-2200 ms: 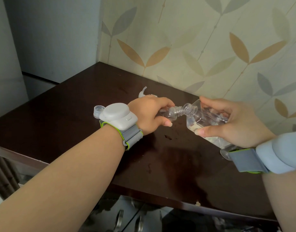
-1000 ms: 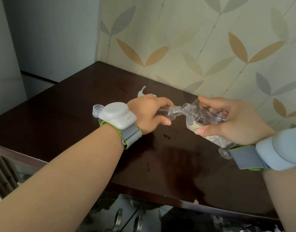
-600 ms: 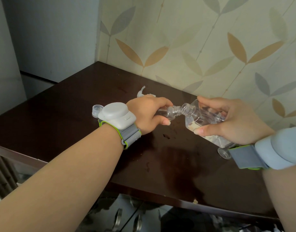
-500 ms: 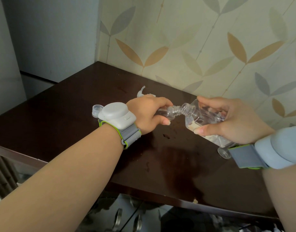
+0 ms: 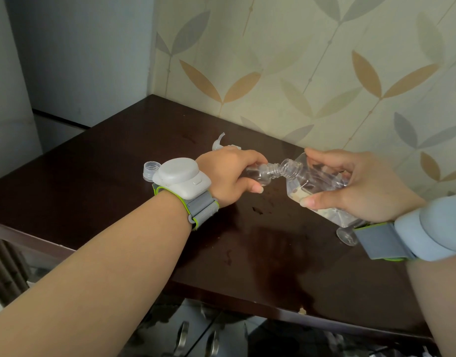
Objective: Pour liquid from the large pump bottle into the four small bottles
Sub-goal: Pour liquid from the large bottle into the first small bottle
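The left hand (image 5: pixel 230 176) has its fingers curled round a small bottle (image 5: pixel 260 173); the right hand (image 5: pixel 360 186) grips the tilted large bottle (image 5: pixel 312 186), necks touching between the fingertips, above the dark table (image 5: pixel 106 181).

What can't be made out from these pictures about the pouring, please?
- Small bottle: its body is hidden by the left hand, so its fill level is unseen.
- Large bottle: its base is behind the right hand.
- Pump head: mostly behind the left hand.
- Other small bottles: not in view.
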The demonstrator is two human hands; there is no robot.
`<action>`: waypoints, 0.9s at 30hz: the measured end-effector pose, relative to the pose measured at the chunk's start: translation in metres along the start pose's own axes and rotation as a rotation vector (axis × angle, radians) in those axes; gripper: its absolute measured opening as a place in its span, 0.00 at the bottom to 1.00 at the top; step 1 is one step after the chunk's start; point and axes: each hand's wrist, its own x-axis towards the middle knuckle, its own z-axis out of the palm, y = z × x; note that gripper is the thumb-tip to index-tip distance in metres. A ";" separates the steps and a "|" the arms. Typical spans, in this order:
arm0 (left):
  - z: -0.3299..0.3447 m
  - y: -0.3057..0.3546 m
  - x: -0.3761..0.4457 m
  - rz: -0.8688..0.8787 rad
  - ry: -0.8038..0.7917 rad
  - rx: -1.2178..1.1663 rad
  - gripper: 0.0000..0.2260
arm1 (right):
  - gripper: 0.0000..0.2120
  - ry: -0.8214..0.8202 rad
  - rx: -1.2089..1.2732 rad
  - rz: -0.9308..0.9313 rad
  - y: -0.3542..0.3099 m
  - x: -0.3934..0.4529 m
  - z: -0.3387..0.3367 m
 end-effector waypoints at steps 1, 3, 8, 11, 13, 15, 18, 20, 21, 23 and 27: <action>-0.001 0.000 0.000 -0.002 -0.002 0.001 0.19 | 0.37 -0.002 -0.004 -0.001 -0.001 0.000 0.000; -0.001 0.000 0.000 -0.002 -0.006 0.002 0.19 | 0.37 -0.005 -0.012 0.003 -0.002 0.000 -0.001; 0.000 0.001 0.000 -0.002 -0.004 0.002 0.19 | 0.37 -0.012 -0.012 0.008 -0.003 -0.001 -0.002; -0.002 0.000 0.000 0.002 -0.006 0.000 0.19 | 0.37 -0.016 -0.018 0.013 -0.002 0.000 -0.002; -0.002 0.001 0.000 -0.003 0.000 -0.002 0.19 | 0.37 -0.013 -0.024 0.014 -0.002 0.000 -0.002; -0.002 0.002 -0.001 0.000 0.001 0.003 0.19 | 0.37 -0.012 -0.024 0.010 -0.002 0.000 -0.002; -0.001 0.002 0.000 0.005 0.005 0.003 0.18 | 0.37 -0.013 -0.014 0.010 -0.002 0.000 -0.002; -0.001 0.002 -0.001 0.005 0.009 -0.003 0.18 | 0.37 -0.015 -0.002 0.015 -0.002 -0.001 -0.002; -0.001 0.001 -0.001 0.005 0.010 -0.005 0.17 | 0.37 -0.015 0.006 0.017 -0.002 -0.001 -0.002; -0.001 0.001 -0.001 0.006 0.009 -0.005 0.17 | 0.37 -0.012 0.016 0.020 -0.002 -0.001 -0.001; -0.001 0.001 -0.001 0.002 0.009 -0.002 0.18 | 0.37 -0.006 0.017 0.022 0.000 -0.001 -0.001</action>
